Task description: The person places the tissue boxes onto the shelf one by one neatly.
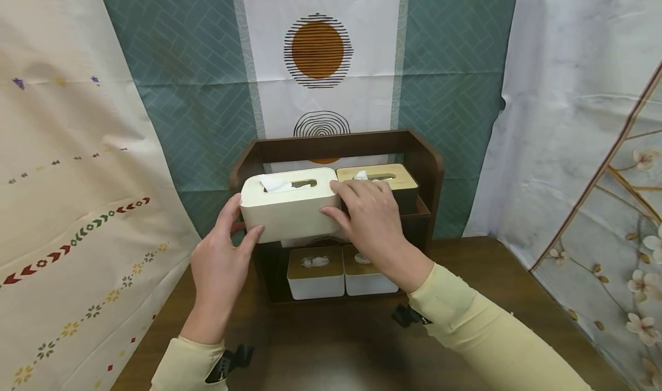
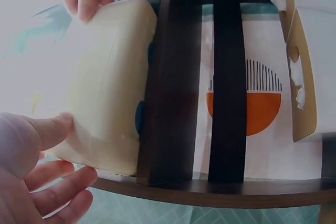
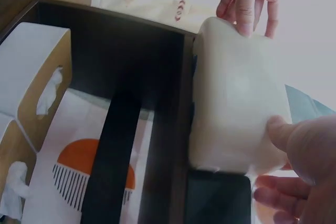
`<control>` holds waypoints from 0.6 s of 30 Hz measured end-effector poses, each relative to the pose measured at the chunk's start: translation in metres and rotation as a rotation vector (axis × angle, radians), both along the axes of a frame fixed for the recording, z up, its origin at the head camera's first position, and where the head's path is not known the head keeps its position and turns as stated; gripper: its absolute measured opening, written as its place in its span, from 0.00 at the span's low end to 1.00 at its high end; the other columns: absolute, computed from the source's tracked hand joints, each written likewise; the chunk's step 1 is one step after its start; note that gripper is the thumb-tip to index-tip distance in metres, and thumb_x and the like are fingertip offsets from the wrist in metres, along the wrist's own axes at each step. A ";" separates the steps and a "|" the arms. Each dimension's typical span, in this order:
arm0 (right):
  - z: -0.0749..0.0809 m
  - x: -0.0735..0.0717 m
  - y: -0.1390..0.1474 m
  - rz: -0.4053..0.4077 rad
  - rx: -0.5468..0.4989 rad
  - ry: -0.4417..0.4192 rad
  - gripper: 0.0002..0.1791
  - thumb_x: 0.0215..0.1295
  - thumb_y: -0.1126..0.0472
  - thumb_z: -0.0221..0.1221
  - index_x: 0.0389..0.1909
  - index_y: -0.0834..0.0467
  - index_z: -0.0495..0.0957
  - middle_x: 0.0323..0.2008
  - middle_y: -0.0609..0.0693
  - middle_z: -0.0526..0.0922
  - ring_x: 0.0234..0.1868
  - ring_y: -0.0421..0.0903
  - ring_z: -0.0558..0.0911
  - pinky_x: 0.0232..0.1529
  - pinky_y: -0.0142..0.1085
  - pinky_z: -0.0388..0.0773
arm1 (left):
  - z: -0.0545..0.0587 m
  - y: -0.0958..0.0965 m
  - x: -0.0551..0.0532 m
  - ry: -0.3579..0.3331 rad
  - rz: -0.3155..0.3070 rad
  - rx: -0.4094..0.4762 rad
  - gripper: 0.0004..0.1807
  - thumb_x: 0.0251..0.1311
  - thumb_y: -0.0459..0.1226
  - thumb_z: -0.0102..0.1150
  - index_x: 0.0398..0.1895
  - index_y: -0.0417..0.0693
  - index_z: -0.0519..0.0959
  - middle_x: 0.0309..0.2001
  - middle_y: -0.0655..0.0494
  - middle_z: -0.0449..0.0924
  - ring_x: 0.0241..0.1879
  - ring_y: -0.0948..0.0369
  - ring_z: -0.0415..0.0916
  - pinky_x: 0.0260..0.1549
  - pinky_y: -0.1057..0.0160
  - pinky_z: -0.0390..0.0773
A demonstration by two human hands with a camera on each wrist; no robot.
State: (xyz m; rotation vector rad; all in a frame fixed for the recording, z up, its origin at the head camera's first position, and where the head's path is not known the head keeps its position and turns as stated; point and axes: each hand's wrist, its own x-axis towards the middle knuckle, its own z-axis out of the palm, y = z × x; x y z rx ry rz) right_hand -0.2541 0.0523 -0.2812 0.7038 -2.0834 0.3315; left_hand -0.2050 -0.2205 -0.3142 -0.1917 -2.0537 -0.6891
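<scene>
A cream tissue box (image 1: 289, 218) with a tissue showing in its top slot is at the left side of the upper shelf of a dark brown rack (image 1: 431, 178). My left hand (image 1: 219, 264) grips its left end, thumb on the front face. At the right end my right hand (image 1: 374, 221) holds it, thumb against the front and fingers over the top edge. Blue feet (image 2: 139, 117) show under the box in the left wrist view. Whether its full weight rests on the shelf, I cannot tell. Beside it stands a black tissue box (image 1: 405, 200) with a wooden lid.
On the lower shelf sit two white tissue boxes with wooden lids, a left one (image 1: 316, 287) and a right one (image 1: 369, 286) partly behind my right wrist. The rack stands on a brown table (image 1: 331, 345), with patterned cloths hanging behind and at both sides.
</scene>
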 end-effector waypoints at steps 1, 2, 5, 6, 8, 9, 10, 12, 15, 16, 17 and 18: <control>-0.001 -0.002 0.001 -0.005 0.004 -0.005 0.32 0.73 0.42 0.73 0.69 0.56 0.85 0.57 0.55 0.90 0.59 0.56 0.86 0.61 0.54 0.76 | 0.000 0.000 -0.002 -0.002 -0.001 0.002 0.43 0.61 0.36 0.84 0.79 0.52 0.76 0.62 0.46 0.88 0.47 0.46 0.91 0.28 0.43 0.78; -0.003 -0.003 0.002 -0.012 0.009 -0.014 0.34 0.72 0.42 0.73 0.71 0.56 0.83 0.59 0.55 0.89 0.61 0.57 0.85 0.64 0.54 0.75 | -0.001 0.001 -0.005 -0.005 -0.002 0.005 0.42 0.61 0.36 0.84 0.79 0.51 0.76 0.62 0.46 0.88 0.47 0.46 0.91 0.29 0.42 0.79; -0.008 -0.008 0.006 -0.036 0.032 -0.059 0.42 0.70 0.40 0.74 0.77 0.59 0.77 0.65 0.58 0.85 0.67 0.59 0.81 0.74 0.57 0.68 | -0.003 0.004 -0.012 -0.020 0.004 0.024 0.42 0.62 0.36 0.83 0.79 0.49 0.75 0.62 0.44 0.88 0.48 0.45 0.91 0.32 0.41 0.80; -0.009 -0.009 0.007 -0.047 0.043 -0.076 0.44 0.69 0.39 0.74 0.78 0.60 0.75 0.67 0.59 0.83 0.69 0.60 0.79 0.77 0.58 0.65 | -0.005 0.005 -0.014 -0.025 0.010 0.032 0.43 0.62 0.37 0.83 0.80 0.48 0.75 0.62 0.44 0.88 0.48 0.45 0.90 0.33 0.41 0.80; -0.012 -0.011 0.009 -0.068 0.065 -0.113 0.48 0.69 0.38 0.74 0.79 0.62 0.73 0.72 0.61 0.79 0.75 0.62 0.74 0.81 0.60 0.58 | -0.008 0.010 -0.017 -0.022 0.021 0.053 0.44 0.62 0.37 0.83 0.81 0.46 0.74 0.60 0.41 0.88 0.48 0.42 0.88 0.36 0.39 0.80; -0.012 -0.013 0.010 -0.078 0.075 -0.132 0.48 0.69 0.37 0.74 0.79 0.63 0.73 0.74 0.61 0.78 0.77 0.62 0.72 0.83 0.60 0.55 | -0.011 0.012 -0.019 -0.014 0.027 0.061 0.44 0.62 0.37 0.83 0.81 0.44 0.73 0.62 0.40 0.86 0.51 0.40 0.86 0.40 0.38 0.81; -0.013 -0.014 0.011 -0.088 0.084 -0.147 0.49 0.68 0.36 0.73 0.79 0.64 0.73 0.75 0.62 0.76 0.79 0.62 0.70 0.84 0.61 0.53 | -0.014 0.015 -0.021 -0.003 0.034 0.065 0.45 0.62 0.37 0.83 0.81 0.42 0.72 0.63 0.38 0.85 0.53 0.38 0.83 0.44 0.37 0.80; -0.014 -0.016 0.011 -0.101 0.099 -0.170 0.49 0.69 0.35 0.73 0.79 0.64 0.73 0.77 0.61 0.75 0.81 0.62 0.67 0.85 0.61 0.50 | -0.021 0.019 -0.024 0.030 0.049 0.083 0.46 0.62 0.38 0.84 0.81 0.39 0.72 0.67 0.35 0.80 0.59 0.34 0.76 0.52 0.35 0.78; -0.015 -0.018 0.011 -0.100 0.112 -0.193 0.50 0.68 0.35 0.73 0.79 0.64 0.73 0.78 0.61 0.74 0.83 0.61 0.65 0.85 0.61 0.46 | -0.031 0.023 -0.027 0.085 0.079 0.116 0.46 0.61 0.41 0.85 0.80 0.38 0.73 0.74 0.32 0.70 0.69 0.31 0.66 0.65 0.32 0.70; -0.015 -0.018 0.011 -0.099 0.116 -0.194 0.50 0.68 0.35 0.73 0.79 0.64 0.73 0.78 0.61 0.74 0.83 0.61 0.65 0.85 0.60 0.45 | -0.034 0.024 -0.028 0.099 0.087 0.129 0.46 0.61 0.42 0.85 0.80 0.39 0.73 0.75 0.32 0.67 0.71 0.32 0.63 0.67 0.31 0.68; -0.015 -0.019 0.010 -0.095 0.118 -0.196 0.50 0.68 0.35 0.73 0.79 0.64 0.72 0.78 0.60 0.74 0.84 0.61 0.65 0.86 0.60 0.44 | -0.037 0.024 -0.029 0.110 0.094 0.146 0.45 0.61 0.43 0.85 0.79 0.40 0.74 0.76 0.32 0.65 0.73 0.32 0.61 0.69 0.30 0.65; -0.014 -0.019 0.010 -0.090 0.118 -0.197 0.51 0.67 0.35 0.73 0.80 0.64 0.72 0.78 0.60 0.74 0.84 0.60 0.64 0.86 0.60 0.44 | -0.039 0.024 -0.030 0.119 0.099 0.158 0.45 0.62 0.43 0.84 0.79 0.41 0.74 0.78 0.33 0.64 0.75 0.32 0.60 0.71 0.29 0.63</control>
